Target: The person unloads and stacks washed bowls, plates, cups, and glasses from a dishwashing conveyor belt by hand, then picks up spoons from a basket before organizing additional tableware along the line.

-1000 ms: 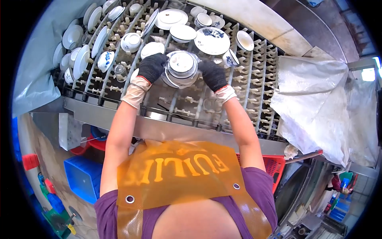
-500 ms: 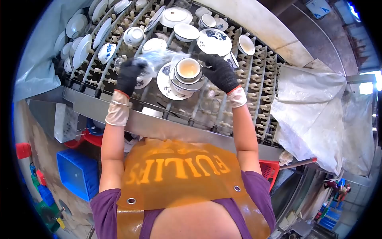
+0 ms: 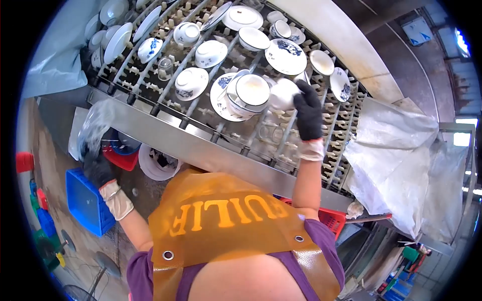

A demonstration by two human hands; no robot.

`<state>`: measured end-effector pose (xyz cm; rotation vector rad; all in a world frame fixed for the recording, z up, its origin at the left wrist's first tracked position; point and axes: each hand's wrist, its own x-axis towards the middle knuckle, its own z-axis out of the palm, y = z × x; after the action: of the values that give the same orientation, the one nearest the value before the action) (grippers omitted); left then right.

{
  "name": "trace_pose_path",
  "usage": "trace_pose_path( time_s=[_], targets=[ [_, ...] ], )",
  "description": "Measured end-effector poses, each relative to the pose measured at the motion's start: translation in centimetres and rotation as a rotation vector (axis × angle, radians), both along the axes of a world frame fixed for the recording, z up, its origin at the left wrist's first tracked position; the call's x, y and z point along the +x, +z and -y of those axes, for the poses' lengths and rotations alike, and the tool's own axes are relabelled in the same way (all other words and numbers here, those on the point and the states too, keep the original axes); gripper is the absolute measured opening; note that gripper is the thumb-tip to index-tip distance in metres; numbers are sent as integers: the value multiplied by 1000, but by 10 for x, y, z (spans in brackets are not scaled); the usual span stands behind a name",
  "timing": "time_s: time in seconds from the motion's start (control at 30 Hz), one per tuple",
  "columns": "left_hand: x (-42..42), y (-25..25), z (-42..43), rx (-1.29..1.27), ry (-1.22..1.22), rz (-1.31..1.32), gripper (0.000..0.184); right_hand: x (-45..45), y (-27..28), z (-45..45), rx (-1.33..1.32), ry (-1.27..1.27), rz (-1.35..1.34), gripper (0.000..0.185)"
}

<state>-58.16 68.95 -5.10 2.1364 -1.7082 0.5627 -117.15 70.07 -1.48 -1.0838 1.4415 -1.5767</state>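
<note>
This looks like a commercial dishwashing room: at twelve o'clock, bowls [image 3: 211,53] and plates [image 3: 285,56] fill a pegged rack [image 3: 334,145] between plastic sheets [image 3: 391,140] at ten and three.

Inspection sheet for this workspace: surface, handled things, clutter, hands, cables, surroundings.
Surface: pegged rack, steel front edge.
Job's things: stacked bowls on a patterned plate; white bowl; clear plastic film.
Clutter: other bowls, other plates, a glass jar on the rack.
Hands: right hand, gloved, grips the white bowl; left hand, gloved, is at the film, grip unclear.
Cables: nothing clearly seen.
Surroundings: blue crate, red basket, white bucket, plastic sheet.
</note>
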Motion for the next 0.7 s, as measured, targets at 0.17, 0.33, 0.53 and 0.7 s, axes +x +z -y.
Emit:
trace_pose_path(
  time_s=[0.17, 0.33, 0.53, 0.7],
  targets=[
    [172, -177, -81, 139, 434, 363, 31, -38, -32, -30, 230, -345, -621, 27],
    [158, -268, -84, -63, 104, -788, 36, 42, 12, 8, -137, 185, -1398, 28],
    [94, -238, -28, 218, 407, -1298, 41, 23, -7, 17, -82, 146, -1084, 16],
    [-33, -38, 23, -132, 6, -595, 38, -54, -15, -73, 423, -103, -379, 24]
  ],
)
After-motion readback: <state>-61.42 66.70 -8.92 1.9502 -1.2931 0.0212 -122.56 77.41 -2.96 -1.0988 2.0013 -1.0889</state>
